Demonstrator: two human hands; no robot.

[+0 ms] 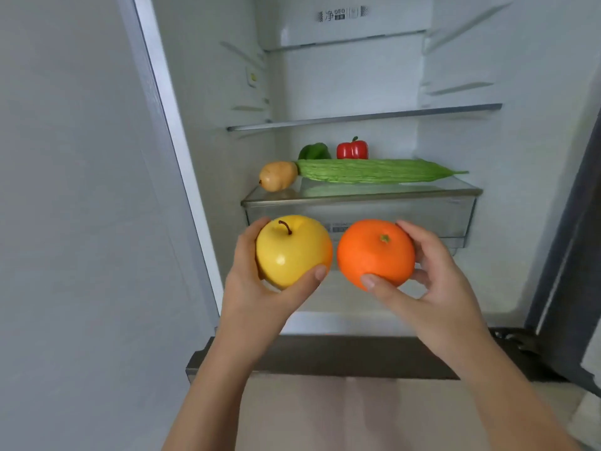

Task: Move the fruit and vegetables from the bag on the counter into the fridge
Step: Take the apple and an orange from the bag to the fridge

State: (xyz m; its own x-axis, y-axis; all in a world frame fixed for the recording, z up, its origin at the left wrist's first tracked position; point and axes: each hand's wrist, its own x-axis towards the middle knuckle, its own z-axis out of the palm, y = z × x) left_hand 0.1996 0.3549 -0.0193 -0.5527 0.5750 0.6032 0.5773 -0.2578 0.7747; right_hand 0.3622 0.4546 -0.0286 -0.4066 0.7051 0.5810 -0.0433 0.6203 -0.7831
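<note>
My left hand grips a yellow apple with thumb and fingers curled round it. My right hand grips an orange the same way. Both fruits are held side by side in front of the open fridge, just below its glass shelf. On that shelf lie a brownish pear at the left, a long green bitter gourd across the middle, and behind them a green pepper and a red pepper. The bag and counter are out of view.
A clear drawer sits under the glass shelf. Two higher shelves hold nothing. The fridge's left wall frame and the dark door edge at the right bound the opening. A lower drawer front juts out below.
</note>
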